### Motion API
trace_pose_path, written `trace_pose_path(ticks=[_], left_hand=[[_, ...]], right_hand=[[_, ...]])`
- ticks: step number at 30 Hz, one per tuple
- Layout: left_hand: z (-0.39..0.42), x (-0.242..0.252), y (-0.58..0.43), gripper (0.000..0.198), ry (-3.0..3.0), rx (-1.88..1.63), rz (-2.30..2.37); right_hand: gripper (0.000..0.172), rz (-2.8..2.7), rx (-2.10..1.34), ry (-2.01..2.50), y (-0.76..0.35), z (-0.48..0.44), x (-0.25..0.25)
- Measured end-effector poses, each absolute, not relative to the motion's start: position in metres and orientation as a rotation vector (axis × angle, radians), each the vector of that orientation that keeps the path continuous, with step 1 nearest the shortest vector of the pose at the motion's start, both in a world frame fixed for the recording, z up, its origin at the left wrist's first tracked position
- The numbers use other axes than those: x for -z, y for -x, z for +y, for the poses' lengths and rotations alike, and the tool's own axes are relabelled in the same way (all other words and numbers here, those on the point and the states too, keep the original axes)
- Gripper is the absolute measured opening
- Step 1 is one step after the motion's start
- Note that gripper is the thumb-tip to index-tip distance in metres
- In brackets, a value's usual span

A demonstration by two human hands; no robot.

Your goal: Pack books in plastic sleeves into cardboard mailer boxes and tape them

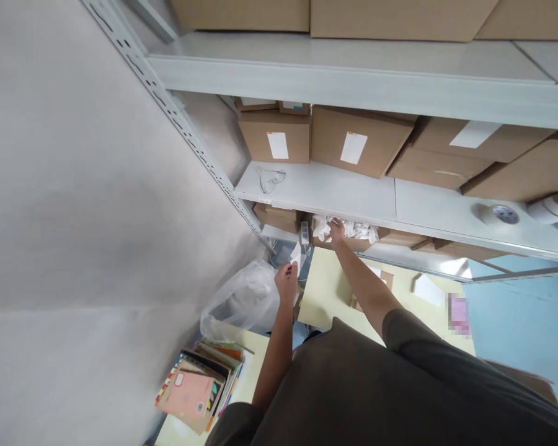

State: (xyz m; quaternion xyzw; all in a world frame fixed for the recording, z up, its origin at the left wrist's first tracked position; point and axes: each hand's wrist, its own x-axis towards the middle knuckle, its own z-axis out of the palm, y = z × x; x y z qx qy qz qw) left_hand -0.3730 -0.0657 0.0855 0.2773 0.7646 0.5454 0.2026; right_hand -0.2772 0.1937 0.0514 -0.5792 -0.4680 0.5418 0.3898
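Observation:
Between the fingertips of my left hand (287, 282) is a thin white piece (296, 253), paper or cloth, I cannot tell which. It points upward, in front of the gap beside the shelving. My right hand (336, 230) reaches into an open cardboard box (365, 244) on the lower shelf. White crumpled pieces (360, 230) fill that box. The right fingers are bent and drawn together at a white piece at the box's left end; their tips are partly lost among the pieces.
A clear plastic bag (242, 297) stands left of my left hand. Books and folders (198, 384) are piled on a pale table (255, 359). Above the box runs a grey shelf (344, 189) with safety glasses (270, 179), cartons (363, 139) and tape rolls (502, 214). Another table (323, 288) adjoins the shelving.

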Motion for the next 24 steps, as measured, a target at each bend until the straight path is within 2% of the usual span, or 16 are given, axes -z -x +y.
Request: trace_pose_path(ticks=[3, 10, 14, 18, 21, 24], left_hand=[[-0.051, -0.076, 0.363, 0.039, -0.904, -1.498, 2.092], [-0.013, -0.056, 0.297, 0.029, -1.54, -1.369, 1.88], [-0.012, -0.049, 0.239, 0.017, -1.824, -1.232, 1.835], [-0.02, -0.041, 0.187, 0.044, -1.887, -1.111, 1.689], [-0.026, -0.033, 0.158, 0.051, -1.44, -1.144, 1.791], [-0.033, -0.023, 0.138, 0.056, -1.036, -1.011, 1.697]], right_hand=[[0.041, -1.036, -1.52, 1.368, 0.248, 0.15, -0.052], [0.053, -1.073, -1.82, 1.262, 0.141, 0.043, -0.069], [0.044, -0.911, -1.741, 1.266, 0.089, 0.024, -0.069], [0.041, -0.639, -1.609, 1.38, 0.035, 0.015, -0.057], [0.042, -0.498, -1.632, 1.383, -0.003, 0.002, -0.048], [0.041, -0.492, -1.732, 1.325, -0.032, -0.016, -0.037]])
